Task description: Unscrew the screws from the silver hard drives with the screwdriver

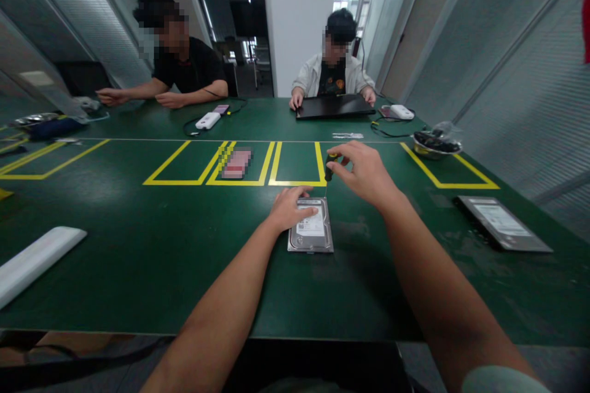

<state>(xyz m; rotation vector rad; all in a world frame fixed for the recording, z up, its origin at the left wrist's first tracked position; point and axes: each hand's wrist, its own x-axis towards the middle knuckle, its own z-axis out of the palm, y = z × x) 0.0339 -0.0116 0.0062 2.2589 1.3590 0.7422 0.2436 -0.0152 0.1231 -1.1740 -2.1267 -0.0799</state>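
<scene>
A silver hard drive (312,230) lies flat on the green table (138,245) in front of me. My left hand (290,207) rests on the drive's top left corner, fingers spread flat over it. My right hand (364,171) is closed on the black and yellow handle of a small screwdriver (329,167), held upright. The screwdriver's thin shaft points down at the drive's top right corner.
Two people sit across the table, one at a black laptop (334,105). A tablet (502,222) lies to the right, a metal bowl (436,144) behind it. A white bar (34,261) lies at the left. Yellow tape boxes (295,183) mark the table middle.
</scene>
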